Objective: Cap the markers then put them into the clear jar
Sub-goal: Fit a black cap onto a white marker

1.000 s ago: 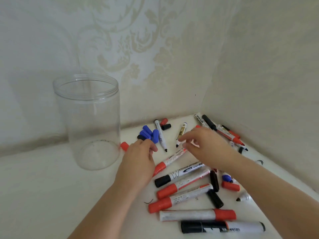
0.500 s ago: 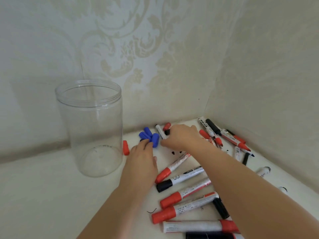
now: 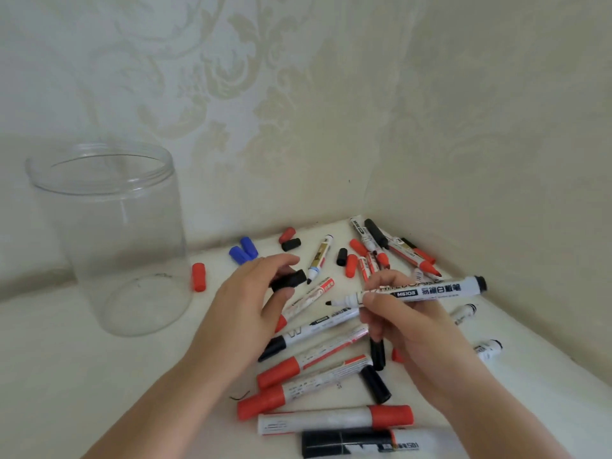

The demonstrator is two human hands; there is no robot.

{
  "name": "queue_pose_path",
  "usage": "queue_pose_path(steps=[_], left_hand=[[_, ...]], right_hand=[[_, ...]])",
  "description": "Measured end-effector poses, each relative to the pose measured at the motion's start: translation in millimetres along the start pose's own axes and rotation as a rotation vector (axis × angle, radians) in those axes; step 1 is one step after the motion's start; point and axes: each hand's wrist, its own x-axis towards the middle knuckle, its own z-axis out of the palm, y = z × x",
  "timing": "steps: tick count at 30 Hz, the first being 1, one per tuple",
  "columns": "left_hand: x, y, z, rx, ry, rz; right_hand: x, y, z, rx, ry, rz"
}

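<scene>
My right hand (image 3: 402, 321) grips an uncapped black whiteboard marker (image 3: 430, 290), held level above the pile with its bare tip pointing left. My left hand (image 3: 251, 303) pinches a black cap (image 3: 288, 279) a short gap away from that tip. The clear jar (image 3: 112, 233) stands upright at the left, nothing inside it. Several capped red and black markers (image 3: 311, 362) lie on the white table below my hands. Loose blue caps (image 3: 244, 250), red caps (image 3: 198, 276) and uncapped markers (image 3: 319, 256) lie further back.
The white table (image 3: 66, 376) ends in a corner between two patterned walls. A cluster of red and black markers (image 3: 394, 250) fills that corner. A capped red marker (image 3: 334, 419) and a black one (image 3: 361, 443) lie near the front edge.
My right hand lifted a black marker out of the pile and pulled it toward me. My left hand picked up a black cap and raised it near the marker's tip.
</scene>
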Motion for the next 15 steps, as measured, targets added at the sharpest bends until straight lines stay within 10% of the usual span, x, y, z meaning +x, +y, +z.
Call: queue_pose_path(steps=[15], left_hand=[[-6, 14, -3, -0.214, -0.045, -0.023]], right_hand=[[-2, 4, -5, 0.160, -0.020, 0.036]])
